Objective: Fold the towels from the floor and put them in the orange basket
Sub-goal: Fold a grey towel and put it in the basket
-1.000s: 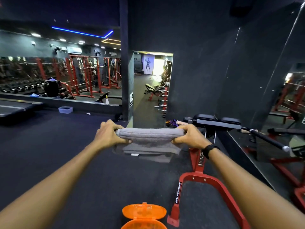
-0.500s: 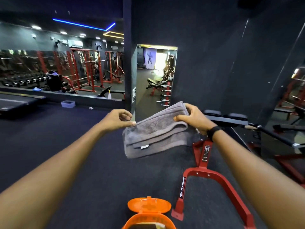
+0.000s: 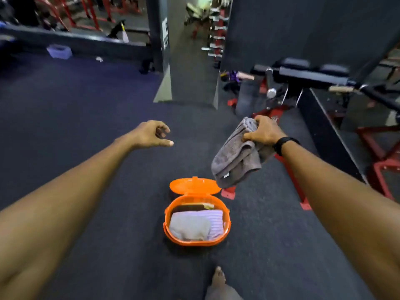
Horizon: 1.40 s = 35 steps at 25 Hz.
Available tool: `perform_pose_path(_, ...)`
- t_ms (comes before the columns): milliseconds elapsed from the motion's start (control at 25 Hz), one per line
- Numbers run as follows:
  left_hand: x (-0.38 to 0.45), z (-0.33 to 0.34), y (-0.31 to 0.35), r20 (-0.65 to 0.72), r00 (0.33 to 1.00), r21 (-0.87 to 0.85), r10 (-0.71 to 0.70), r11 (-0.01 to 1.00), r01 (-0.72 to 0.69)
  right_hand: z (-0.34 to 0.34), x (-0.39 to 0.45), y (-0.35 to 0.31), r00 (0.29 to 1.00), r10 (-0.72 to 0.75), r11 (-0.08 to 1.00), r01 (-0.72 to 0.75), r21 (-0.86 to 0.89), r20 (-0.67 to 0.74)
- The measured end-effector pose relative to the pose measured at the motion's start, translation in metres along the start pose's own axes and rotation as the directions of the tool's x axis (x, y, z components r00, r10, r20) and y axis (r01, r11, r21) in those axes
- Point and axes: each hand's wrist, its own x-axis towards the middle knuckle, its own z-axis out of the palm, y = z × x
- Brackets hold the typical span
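Right hand [image 3: 263, 133] grips the folded towel [image 3: 236, 158] just above and right of the open basket [image 3: 195, 242], probably lining up the drop, while the left hand [image 3: 151, 133] hangs loose, holding nothing.

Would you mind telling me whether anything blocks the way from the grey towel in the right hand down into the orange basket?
Nothing visible does. The towel hangs from the right hand above the basket, whose lid is flipped open; the folded towels inside sit below the rim.
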Motion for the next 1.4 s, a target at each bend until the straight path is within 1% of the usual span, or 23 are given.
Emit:
perform_pose_path(120,0.025,0.043,-0.028,0.087,0.989,-0.004,-0.118,0.993,0.119,0.049,0.018,0.049,0.988,0.103,0.993,-0.096,-0.062,0.111)
perform_pose_path(200,0.039,0.067,-0.042,0.14,0.973,0.026,-0.181,0.984,0.179,0.078,0.029,0.079,0.97,0.183,0.981,-0.169,-0.094,0.16)
perform_pose_path(320,0.067,0.106,-0.067,0.192,0.95,0.073,-0.247,0.969,0.237,0.125,0.054,0.118,0.94,0.303,0.949,-0.281,-0.146,0.16)
perform_pose_path(440,0.096,0.148,-0.1,0.26,0.921,0.067,-0.289,0.957,0.282,0.187,0.067,0.143,0.914,0.366,0.922,-0.331,-0.198,0.174)
perform_pose_path(520,0.116,0.175,-0.127,0.312,0.897,0.097,-0.313,0.95,0.297,0.235,0.073,0.154,0.898,0.391,0.913,-0.35,-0.212,0.203)
perform_pose_path(600,0.144,0.205,-0.159,0.364,0.873,0.133,-0.324,0.946,0.295,0.292,0.086,0.165,0.877,0.412,0.91,-0.381,-0.165,0.247)
perform_pose_path(640,0.16,0.22,-0.175,0.383,0.867,0.146,-0.319,0.948,0.284,0.319,0.094,0.171,0.868,0.405,0.914,-0.394,-0.098,0.286)
perform_pose_path(720,0.187,0.254,-0.21,0.397,0.866,0.136,-0.304,0.953,0.273,0.372,0.111,0.186,0.85,0.327,0.91,-0.401,0.107,0.413)
perform_pose_path(760,0.198,0.273,-0.227,0.393,0.871,0.123,-0.295,0.955,0.268,0.398,0.121,0.197,0.837,0.286,0.895,-0.407,0.181,0.467)
perform_pose_path(800,0.208,0.293,-0.245,0.388,0.876,0.115,-0.286,0.958,0.262,0.425,0.13,0.213,0.835,0.255,0.887,-0.403,0.226,0.488)
perform_pose_path(880,0.221,0.337,-0.275,0.397,0.879,0.123,-0.262,0.965,0.232,0.467,0.145,0.238,0.849,0.225,0.896,-0.373,0.241,0.478)
perform_pose_path(960,0.234,0.393,-0.312,0.416,0.881,0.185,-0.227,0.969,0.162,0.512,0.156,0.253,0.842,0.19,0.942,-0.301,0.147,0.505)
perform_pose_path(1040,0.245,0.448,-0.344,0.439,0.881,0.26,-0.175,0.964,0.062,0.558,0.161,0.259,0.839,0.1,0.992,-0.124,0.008,0.535)
perform_pose_path(1120,0.253,0.493,-0.365,0.445,0.88,0.342,-0.168,0.94,0.006,0.604,0.163,0.261,0.824,0.013,0.997,0.035,-0.073,0.566)
perform_pose_path(1240,0.261,0.541,-0.391,0.432,0.883,0.49,-0.186,0.87,-0.056,0.664,0.167,0.264,0.752,-0.048,0.951,0.236,-0.2,0.657)
perform_pose_path(1280,0.264,0.554,-0.4,0.429,0.88,0.513,-0.204,0.857,-0.051,0.68,0.168,0.266,0.745,-0.059,0.925,0.291,-0.244,0.664)
perform_pose_path(1360,0.262,0.572,-0.413,0.426,0.885,0.522,-0.189,0.85,-0.07,0.702,0.164,0.278,0.786,-0.131,0.872,0.381,-0.306,0.605)
perform_pose_path(1400,0.257,0.58,-0.417,0.398,0.907,0.527,-0.134,0.843,-0.107,0.71,0.158,0.289,0.805,-0.19,0.843,0.427,-0.327,0.562)
